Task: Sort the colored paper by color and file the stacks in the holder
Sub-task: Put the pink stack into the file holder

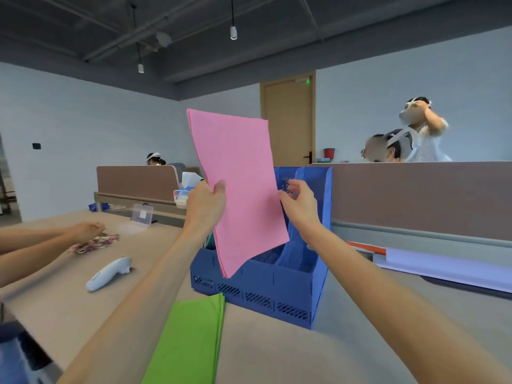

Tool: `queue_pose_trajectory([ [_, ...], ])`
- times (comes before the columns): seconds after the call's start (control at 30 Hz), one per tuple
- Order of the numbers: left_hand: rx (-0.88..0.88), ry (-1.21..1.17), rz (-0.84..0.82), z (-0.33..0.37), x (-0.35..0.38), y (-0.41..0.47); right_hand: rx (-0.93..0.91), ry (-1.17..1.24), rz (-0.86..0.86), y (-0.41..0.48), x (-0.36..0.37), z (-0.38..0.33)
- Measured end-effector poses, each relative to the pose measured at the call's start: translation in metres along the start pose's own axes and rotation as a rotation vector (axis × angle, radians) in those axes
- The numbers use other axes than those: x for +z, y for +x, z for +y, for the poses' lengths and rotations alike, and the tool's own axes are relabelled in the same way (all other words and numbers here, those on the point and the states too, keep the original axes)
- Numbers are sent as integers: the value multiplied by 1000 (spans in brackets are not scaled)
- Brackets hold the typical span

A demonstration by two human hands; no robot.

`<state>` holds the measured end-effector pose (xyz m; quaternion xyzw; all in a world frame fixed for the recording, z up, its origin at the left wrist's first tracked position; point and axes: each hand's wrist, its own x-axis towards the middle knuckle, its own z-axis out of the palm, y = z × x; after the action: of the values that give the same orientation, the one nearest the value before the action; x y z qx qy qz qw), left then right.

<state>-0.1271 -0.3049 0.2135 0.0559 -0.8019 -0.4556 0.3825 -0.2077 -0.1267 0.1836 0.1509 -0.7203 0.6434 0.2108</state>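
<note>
A person holds a stack of pink paper [238, 176] upright and slightly tilted, in the air in front of a blue file holder [263, 286] that stands on a table [69, 300]. The paper's lower corner overlaps the holder's front wall and hides its left compartments, so what lies in them is hard to make out. A stack of green paper [191, 336] lies flat on the table just in front of the holder, cut off by the bottom edge.

A clear plastic box [142, 214] further back has a small white label, too small to read.

The left hand [206, 206] pinches the pink stack's left edge, thumb pressed on the front and fingers hidden behind the sheets. The right hand [300, 206] is at the stack's right edge, fingers loosely curved and spread apart, thumb tip at the paper's edge; whether it touches cannot be told.
</note>
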Motion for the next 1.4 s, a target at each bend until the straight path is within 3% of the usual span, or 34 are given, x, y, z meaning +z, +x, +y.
queue_pose_trajectory([
  [0.3, 71, 194, 123, 15, -5, -1, 43, 32, 62, 1, -11, 23],
  [0.6, 114, 239, 1, 17, 35, 0, 57, 37, 73, -12, -24, 33],
  [1.17, 244, 396, -80, 15, 121, 20, 82, -32, 36, -26, -75, 58],
  [1.4, 125, 282, -78, -15, 146, 4, 89, -59, 27, -29, -82, 64],
])
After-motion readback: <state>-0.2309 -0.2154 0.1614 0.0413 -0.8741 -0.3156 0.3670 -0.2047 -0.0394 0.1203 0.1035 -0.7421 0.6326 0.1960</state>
